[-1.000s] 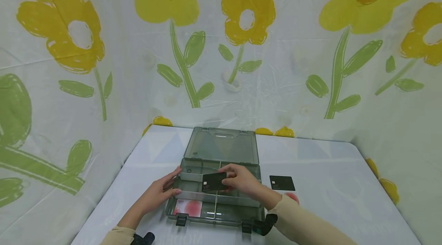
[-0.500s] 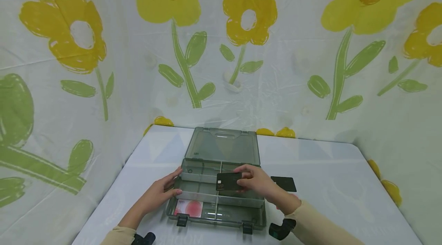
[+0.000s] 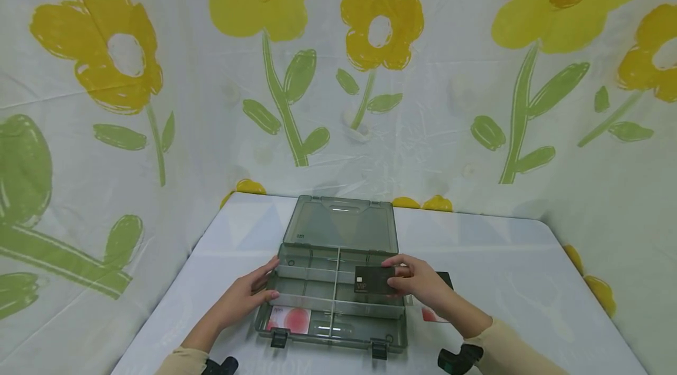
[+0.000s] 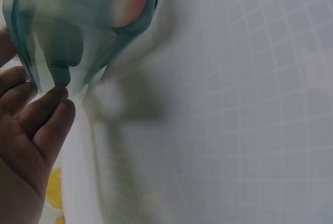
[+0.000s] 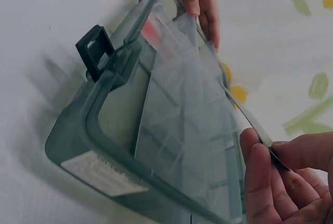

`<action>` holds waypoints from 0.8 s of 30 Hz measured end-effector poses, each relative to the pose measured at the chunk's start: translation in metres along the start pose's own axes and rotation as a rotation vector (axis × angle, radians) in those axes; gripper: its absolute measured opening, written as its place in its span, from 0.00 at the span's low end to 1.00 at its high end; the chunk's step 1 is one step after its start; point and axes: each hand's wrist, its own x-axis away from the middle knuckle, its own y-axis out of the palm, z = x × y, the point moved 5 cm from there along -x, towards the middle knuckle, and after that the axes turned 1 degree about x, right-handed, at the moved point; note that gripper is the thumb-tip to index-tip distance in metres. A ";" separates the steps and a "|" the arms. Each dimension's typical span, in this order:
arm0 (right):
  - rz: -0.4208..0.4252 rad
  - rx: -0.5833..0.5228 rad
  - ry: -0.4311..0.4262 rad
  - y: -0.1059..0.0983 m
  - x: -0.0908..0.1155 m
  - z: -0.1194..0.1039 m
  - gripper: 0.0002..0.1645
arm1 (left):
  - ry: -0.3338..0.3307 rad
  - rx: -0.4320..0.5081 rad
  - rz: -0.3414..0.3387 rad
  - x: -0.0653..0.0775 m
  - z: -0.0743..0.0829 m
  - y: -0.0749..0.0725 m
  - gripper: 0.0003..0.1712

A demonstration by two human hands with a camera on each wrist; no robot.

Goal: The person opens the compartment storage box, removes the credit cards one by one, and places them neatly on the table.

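A grey-green clear plastic box (image 3: 359,340) lies on the table, its lid (image 3: 342,221) folded back and its inside split by dividers. My right hand (image 3: 423,284) pinches a black card (image 3: 373,280) marked VIP, with a small chip, above the middle right compartment. The right wrist view shows this card (image 5: 251,117) nearly edge-on between thumb and fingers. My left hand (image 3: 243,298) rests its fairly straight fingers and thumb on the box's left edge; in the left wrist view, fingertips (image 4: 60,95) touch the outer wall. A pink-and-white card (image 3: 290,319) lies in the front left compartment.
Right of the box, another black card (image 3: 445,277) lies on the white table (image 3: 508,281), mostly behind my right hand. A red-and-white card (image 3: 433,315) is below it, partly covered by the wrist. Two dark latches (image 3: 279,337) project from the box's front. A flowered curtain (image 3: 423,146) surrounds the table.
My right hand has moved right with the black card, from over the middle of the box to its right side. My left hand has stayed on the left edge.
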 end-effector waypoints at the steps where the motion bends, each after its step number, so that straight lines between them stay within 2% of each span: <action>1: 0.001 -0.010 -0.001 -0.002 0.002 0.001 0.23 | -0.002 -0.003 0.001 0.000 0.000 0.000 0.45; 5: 0.002 -0.047 -0.003 -0.013 0.008 0.006 0.24 | -0.006 -0.011 0.000 0.001 0.001 0.000 0.45; 12: 0.050 0.002 0.007 -0.032 0.016 0.014 0.25 | -0.019 -0.016 0.000 0.000 0.001 0.000 0.45; 24: 0.122 0.018 0.067 -0.062 0.033 0.026 0.27 | -0.014 -0.008 -0.006 0.000 0.002 0.000 0.45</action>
